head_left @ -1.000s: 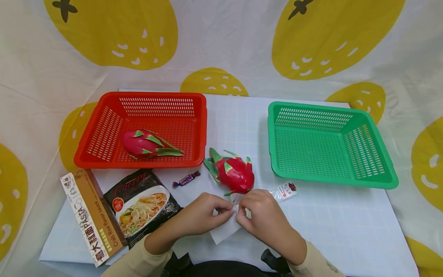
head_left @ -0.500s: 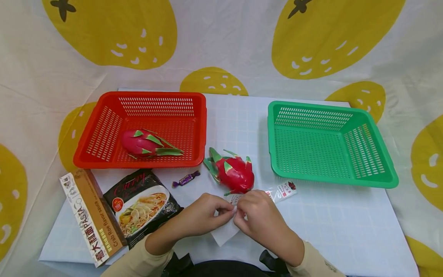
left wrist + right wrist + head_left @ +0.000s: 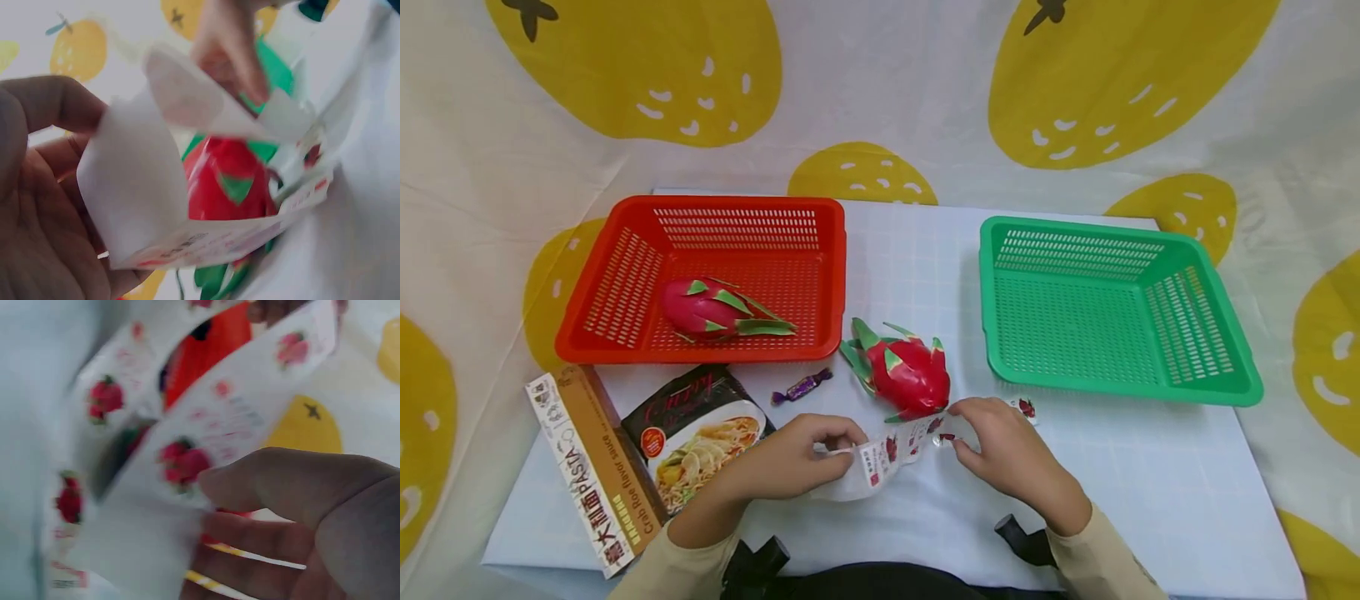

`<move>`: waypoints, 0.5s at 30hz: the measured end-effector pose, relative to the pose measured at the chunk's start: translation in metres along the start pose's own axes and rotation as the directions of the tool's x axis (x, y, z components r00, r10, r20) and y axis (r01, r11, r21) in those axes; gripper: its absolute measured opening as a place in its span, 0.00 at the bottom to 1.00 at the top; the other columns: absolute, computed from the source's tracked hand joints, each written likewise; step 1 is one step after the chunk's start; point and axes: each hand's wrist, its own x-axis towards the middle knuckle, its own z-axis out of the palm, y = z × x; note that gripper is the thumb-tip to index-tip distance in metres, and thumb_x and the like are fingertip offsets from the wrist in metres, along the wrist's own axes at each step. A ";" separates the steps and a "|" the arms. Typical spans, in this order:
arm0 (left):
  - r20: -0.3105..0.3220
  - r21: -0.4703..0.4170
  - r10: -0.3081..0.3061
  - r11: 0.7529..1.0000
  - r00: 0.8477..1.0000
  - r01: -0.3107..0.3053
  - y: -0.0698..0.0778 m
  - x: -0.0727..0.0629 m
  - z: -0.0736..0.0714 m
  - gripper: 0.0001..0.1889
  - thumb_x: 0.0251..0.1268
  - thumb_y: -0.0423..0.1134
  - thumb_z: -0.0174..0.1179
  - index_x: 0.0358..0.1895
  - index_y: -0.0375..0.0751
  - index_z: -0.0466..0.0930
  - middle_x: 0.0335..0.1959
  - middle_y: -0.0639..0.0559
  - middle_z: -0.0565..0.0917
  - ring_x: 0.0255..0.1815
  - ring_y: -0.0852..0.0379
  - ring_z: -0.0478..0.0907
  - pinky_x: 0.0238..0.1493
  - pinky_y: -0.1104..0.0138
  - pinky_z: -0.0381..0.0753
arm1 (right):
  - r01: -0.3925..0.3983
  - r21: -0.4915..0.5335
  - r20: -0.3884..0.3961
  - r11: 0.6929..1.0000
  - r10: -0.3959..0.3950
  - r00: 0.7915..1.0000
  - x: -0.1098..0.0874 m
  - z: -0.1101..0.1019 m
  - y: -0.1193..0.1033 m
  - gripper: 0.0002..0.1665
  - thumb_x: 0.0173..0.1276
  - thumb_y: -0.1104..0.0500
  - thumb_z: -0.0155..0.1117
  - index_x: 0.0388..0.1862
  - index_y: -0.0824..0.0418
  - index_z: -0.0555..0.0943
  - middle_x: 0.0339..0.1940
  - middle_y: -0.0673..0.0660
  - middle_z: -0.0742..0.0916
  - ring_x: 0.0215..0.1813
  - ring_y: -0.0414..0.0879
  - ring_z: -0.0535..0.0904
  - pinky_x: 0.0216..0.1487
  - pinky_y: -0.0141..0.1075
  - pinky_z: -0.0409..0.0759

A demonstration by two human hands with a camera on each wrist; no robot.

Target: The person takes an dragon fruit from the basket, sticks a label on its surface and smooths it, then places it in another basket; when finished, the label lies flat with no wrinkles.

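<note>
A white strip of stickers printed with small dragon fruits stretches between both hands, low over the table. My left hand pinches its left end; in the left wrist view the strip curves away from these fingers, backing side showing. At the other side my right hand holds the strip near its right part; in the right wrist view the thumb lies on the printed strip with fingers behind it. Just beyond the strip lies a red dragon fruit with green scales.
A red basket holding another dragon fruit stands back left, a green basket back right. A wrapped candy, a black noodle packet and a brown pasta box lie to the left.
From close together, the hands have drawn apart, left hand leftward and right hand rightward. The sticker strip has shifted left and its printed side now shows between them. The dragon fruits stay put.
</note>
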 end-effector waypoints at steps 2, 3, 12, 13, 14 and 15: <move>0.000 -0.023 0.012 1.000 1.000 -0.012 -0.003 -0.006 -0.007 0.09 0.63 0.30 0.51 0.38 0.46 0.81 0.32 0.54 0.79 0.36 0.58 0.72 0.37 0.68 0.74 | -0.012 0.035 0.026 0.999 0.011 1.000 0.002 0.006 0.004 0.18 0.52 0.59 0.73 0.41 0.61 0.79 0.34 0.51 0.86 0.39 0.47 0.80 0.41 0.41 0.79; -0.003 -0.021 0.016 1.000 1.000 -0.016 -0.005 -0.008 -0.010 0.09 0.62 0.29 0.51 0.36 0.45 0.80 0.32 0.54 0.79 0.36 0.57 0.72 0.37 0.68 0.73 | -0.018 0.057 0.034 0.998 0.017 0.999 0.003 0.008 0.005 0.18 0.52 0.58 0.73 0.41 0.61 0.79 0.31 0.50 0.85 0.37 0.46 0.79 0.38 0.38 0.78; -0.041 0.131 -0.044 0.990 0.998 0.049 -0.011 -0.020 -0.024 0.07 0.60 0.31 0.55 0.29 0.48 0.76 0.36 0.58 0.81 0.40 0.57 0.74 0.39 0.65 0.75 | -0.051 0.244 0.172 0.968 0.008 0.985 0.005 0.013 0.005 0.02 0.60 0.63 0.64 0.33 0.59 0.81 0.29 0.45 0.80 0.34 0.40 0.75 0.36 0.32 0.78; -0.051 0.169 -0.053 0.984 0.997 0.061 -0.011 -0.021 -0.025 0.07 0.58 0.30 0.55 0.29 0.48 0.76 0.36 0.57 0.81 0.39 0.56 0.74 0.38 0.65 0.75 | -0.058 0.270 0.176 0.961 0.010 0.984 0.005 0.012 0.005 0.02 0.60 0.63 0.62 0.32 0.60 0.80 0.29 0.46 0.80 0.35 0.40 0.76 0.36 0.32 0.79; -0.060 0.209 -0.063 0.975 0.996 0.075 -0.011 -0.021 -0.026 0.07 0.58 0.29 0.54 0.31 0.48 0.77 0.38 0.57 0.81 0.40 0.56 0.74 0.39 0.64 0.76 | -0.066 0.295 0.173 0.953 0.015 0.985 0.005 0.012 0.006 0.01 0.60 0.63 0.61 0.30 0.59 0.79 0.29 0.46 0.80 0.36 0.40 0.77 0.37 0.32 0.79; -0.068 0.243 -0.078 0.966 0.995 0.093 -0.010 -0.022 -0.027 0.08 0.57 0.29 0.54 0.34 0.46 0.79 0.40 0.56 0.82 0.42 0.55 0.75 0.41 0.62 0.77 | -0.085 0.330 0.168 0.940 0.030 0.985 0.005 0.010 0.006 0.02 0.59 0.65 0.59 0.29 0.58 0.78 0.27 0.46 0.79 0.34 0.40 0.76 0.34 0.32 0.79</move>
